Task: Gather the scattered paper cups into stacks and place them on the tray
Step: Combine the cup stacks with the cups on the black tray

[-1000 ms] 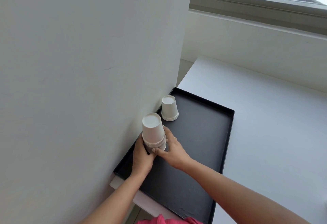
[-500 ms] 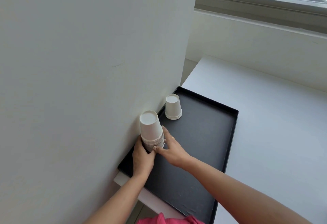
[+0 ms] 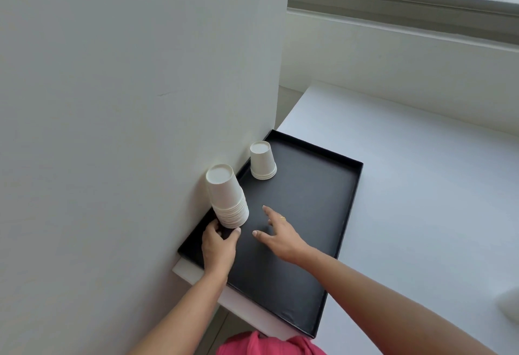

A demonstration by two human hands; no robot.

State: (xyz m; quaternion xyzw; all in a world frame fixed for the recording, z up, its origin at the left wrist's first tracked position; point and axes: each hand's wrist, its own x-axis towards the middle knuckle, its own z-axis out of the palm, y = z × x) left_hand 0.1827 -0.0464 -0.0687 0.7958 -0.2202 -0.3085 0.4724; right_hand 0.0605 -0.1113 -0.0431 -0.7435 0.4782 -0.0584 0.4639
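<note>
Head view: my left grip (image 3: 219, 245) is curled round the foot of the tall stack (image 3: 228, 200), with the thumb at the rim's lower right and the fingers on its left side against the wall (image 3: 112, 102). My right grip (image 3: 276, 234) is open, its fingers spread and straight over the black tray (image 3: 309, 194). It holds nothing and a ring shows on one finger. The tall stack is made of white paper cups nested mouth down, with many rims banded close together at the bottom, and it leans slightly to the upper left. It stands on the tray's left edge, left of centre in the frame. It sits just above my left grip and to the left of my right grip, with a gap of bare tray between. A short stack (image 3: 263, 161), also mouth down, stands farther up the tray, apart from both grips. The tray lies on the white table (image 3: 421, 186).
</note>
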